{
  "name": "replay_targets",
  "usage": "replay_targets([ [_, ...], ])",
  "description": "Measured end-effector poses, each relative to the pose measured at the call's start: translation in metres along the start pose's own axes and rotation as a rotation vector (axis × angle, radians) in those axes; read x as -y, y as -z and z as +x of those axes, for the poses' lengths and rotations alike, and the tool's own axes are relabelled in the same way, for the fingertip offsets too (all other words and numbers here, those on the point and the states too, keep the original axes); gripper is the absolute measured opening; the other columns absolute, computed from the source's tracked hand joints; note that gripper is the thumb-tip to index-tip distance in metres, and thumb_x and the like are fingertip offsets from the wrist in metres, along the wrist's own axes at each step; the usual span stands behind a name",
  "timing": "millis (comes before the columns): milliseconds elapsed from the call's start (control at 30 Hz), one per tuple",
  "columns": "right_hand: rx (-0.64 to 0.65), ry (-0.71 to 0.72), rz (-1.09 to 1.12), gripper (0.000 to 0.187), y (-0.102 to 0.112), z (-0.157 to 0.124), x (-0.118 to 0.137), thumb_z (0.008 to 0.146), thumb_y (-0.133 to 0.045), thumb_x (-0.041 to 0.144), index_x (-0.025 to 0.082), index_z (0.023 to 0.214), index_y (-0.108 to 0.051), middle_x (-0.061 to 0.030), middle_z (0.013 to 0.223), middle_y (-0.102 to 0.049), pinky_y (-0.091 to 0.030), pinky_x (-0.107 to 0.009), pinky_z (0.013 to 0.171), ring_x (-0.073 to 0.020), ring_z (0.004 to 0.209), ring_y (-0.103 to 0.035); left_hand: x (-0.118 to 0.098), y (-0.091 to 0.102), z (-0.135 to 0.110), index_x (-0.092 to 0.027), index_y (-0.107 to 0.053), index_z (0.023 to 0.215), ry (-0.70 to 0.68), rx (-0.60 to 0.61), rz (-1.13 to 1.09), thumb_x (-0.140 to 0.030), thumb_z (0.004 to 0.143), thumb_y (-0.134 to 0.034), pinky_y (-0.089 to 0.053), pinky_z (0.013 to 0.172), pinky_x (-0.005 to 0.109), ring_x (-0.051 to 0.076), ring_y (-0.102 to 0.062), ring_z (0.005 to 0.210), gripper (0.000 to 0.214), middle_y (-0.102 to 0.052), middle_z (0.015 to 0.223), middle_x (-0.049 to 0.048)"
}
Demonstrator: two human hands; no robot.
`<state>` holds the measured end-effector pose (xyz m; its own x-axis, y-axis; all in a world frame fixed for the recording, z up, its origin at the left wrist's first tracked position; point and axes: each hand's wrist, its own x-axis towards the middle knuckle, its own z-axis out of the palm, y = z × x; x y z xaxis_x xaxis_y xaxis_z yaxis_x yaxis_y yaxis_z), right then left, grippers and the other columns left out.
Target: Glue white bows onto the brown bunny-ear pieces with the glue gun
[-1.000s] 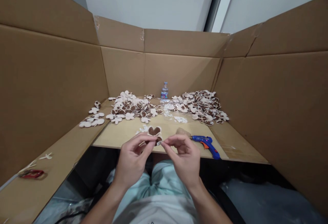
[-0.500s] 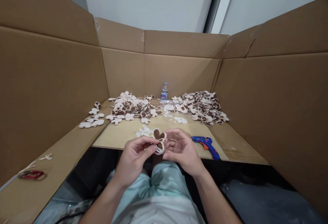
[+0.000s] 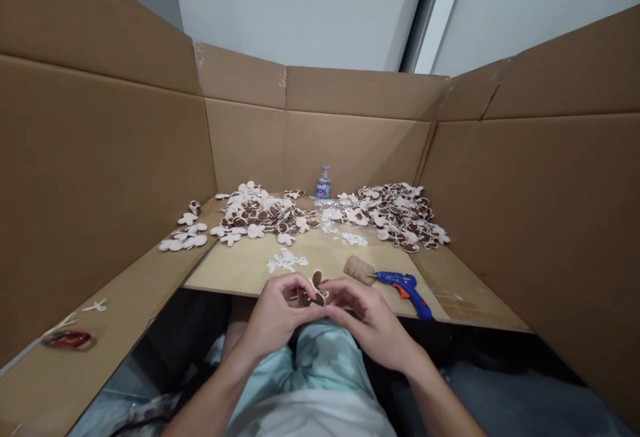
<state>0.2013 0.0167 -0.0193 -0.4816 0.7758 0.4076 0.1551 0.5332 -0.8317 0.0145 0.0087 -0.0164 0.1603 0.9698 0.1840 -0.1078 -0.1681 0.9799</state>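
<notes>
Both my hands meet low over the front edge of the board, just above my lap. My left hand (image 3: 279, 313) and my right hand (image 3: 373, 320) pinch a small cream-edged brown felt piece (image 3: 316, 290) between their fingers, and the fingers hide most of it. Close behind the hands lies a scatter of small white lacy cut-outs (image 3: 285, 261). Beyond my right hand, a blue and orange hot glue gun (image 3: 405, 288) rests on the board with a tan rounded lump (image 3: 359, 269) at its nozzle.
Two large heaps of cream and brown shapes (image 3: 263, 213) (image 3: 397, 218) cover the board's back, with a water bottle (image 3: 323, 183) between them. Cardboard walls (image 3: 105, 203) surround the light wooden board (image 3: 235, 270). A red object (image 3: 67, 339) lies on the left cardboard shelf.
My hands have dropped lower and closed in around the felt piece, which has turned and is now mostly hidden. The tan lump shows again beside the glue gun.
</notes>
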Motion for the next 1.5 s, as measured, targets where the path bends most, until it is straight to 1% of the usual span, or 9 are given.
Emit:
replay_targets([
  [400,0.021,-0.146,0.067,0.026,0.011,-0.018,-0.026,0.089,-0.061,0.037,0.025,0.109,-0.072,-0.0055,0.094,-0.074,-0.054,-0.032,0.080,-0.0201,0.087,-0.068,0.022,-0.002,0.005,-0.017,-0.077,0.078,0.137,0.145,0.118,-0.025,0.067,-0.077,-0.051,0.074,0.032,0.020,-0.069,0.075,0.014,-0.077,0.081,0.0077],
  [700,0.124,-0.286,0.312,0.029,0.014,-0.014,-0.044,0.085,-0.064,0.045,0.018,0.083,-0.076,-0.0020,0.067,-0.069,-0.048,-0.024,0.060,-0.0119,0.058,-0.058,0.030,0.011,0.010,-0.015,-0.072,0.089,0.245,0.442,0.016,-0.027,0.062,-0.082,-0.049,0.083,0.033,0.021,-0.068,0.087,0.031,-0.076,0.091,0.0089],
  [800,0.221,-0.338,0.254,0.038,0.023,-0.011,-0.046,0.085,-0.061,0.050,0.016,0.077,-0.076,-0.0032,0.062,-0.068,-0.049,-0.026,0.057,-0.0127,0.054,-0.058,0.039,0.031,0.027,-0.015,-0.071,0.086,0.175,0.262,0.243,-0.039,0.068,-0.077,-0.051,0.083,0.035,0.025,-0.068,0.094,0.031,-0.075,0.099,0.0122],
  [900,-0.095,-0.263,0.086,0.046,0.044,-0.013,-0.041,0.084,-0.061,0.051,0.020,0.117,-0.067,-0.0094,0.096,-0.074,-0.055,-0.031,0.073,-0.0199,0.084,-0.068,0.046,0.062,0.060,-0.012,-0.071,0.093,0.096,-0.057,0.501,-0.046,0.088,-0.053,-0.052,0.084,0.038,0.027,-0.067,0.100,0.038,-0.072,0.105,0.0158],
  [967,-0.348,-0.214,-0.010,0.073,0.061,-0.016,-0.039,0.084,-0.061,0.050,0.028,0.148,-0.033,-0.0132,0.136,-0.057,-0.053,-0.035,0.085,-0.0229,0.110,-0.063,0.048,0.085,0.087,-0.011,-0.067,0.105,0.068,-0.194,0.604,-0.041,0.094,-0.044,-0.051,0.087,0.041,0.026,-0.064,0.105,0.039,-0.069,0.114,0.0163],
  [1033,-0.417,-0.224,-0.065,0.084,0.077,-0.019,-0.039,0.083,-0.062,0.050,0.030,0.152,-0.018,-0.0153,0.149,-0.041,-0.053,-0.037,0.087,-0.0254,0.116,-0.061,0.049,0.107,0.112,-0.013,-0.060,0.116,0.040,-0.318,0.731,-0.034,0.093,-0.051,-0.048,0.093,0.046,0.026,-0.059,0.112,0.033,-0.061,0.125,0.0144],
  [1167,-0.431,-0.297,-0.143,0.052,0.093,-0.022,-0.046,0.081,-0.061,0.055,0.013,0.109,-0.070,-0.0178,0.104,-0.074,-0.056,-0.037,0.079,-0.0283,0.089,-0.071,0.055,0.136,0.145,-0.017,-0.056,0.123,0.028,-0.407,0.935,-0.031,0.089,-0.059,-0.049,0.091,0.049,0.026,-0.058,0.111,0.036,-0.056,0.129,0.0106],
  [1300,-0.559,-0.287,-0.224,0.043,0.092,-0.018,-0.057,0.077,-0.062,0.054,0.014,0.088,-0.074,-0.0110,0.070,-0.076,-0.055,-0.034,0.066,-0.0269,0.068,-0.072,0.061,0.146,0.156,-0.017,-0.057,0.121,0.022,-0.434,1.023,-0.031,0.090,-0.058,-0.051,0.089,0.047,0.025,-0.059,0.108,0.034,-0.057,0.126,0.0104],
  [1500,-0.621,-0.491,-0.603,0.035,0.106,-0.016,-0.067,0.082,-0.054,0.048,0.018,0.081,-0.072,-0.0094,0.077,-0.076,-0.052,-0.028,0.068,-0.0236,0.074,-0.072,0.054,0.146,0.150,-0.016,-0.058,0.117,-0.023,-0.519,0.939,-0.032,0.090,-0.058,-0.052,0.085,0.044,0.022,-0.061,0.101,0.031,-0.060,0.119,0.0092],
])
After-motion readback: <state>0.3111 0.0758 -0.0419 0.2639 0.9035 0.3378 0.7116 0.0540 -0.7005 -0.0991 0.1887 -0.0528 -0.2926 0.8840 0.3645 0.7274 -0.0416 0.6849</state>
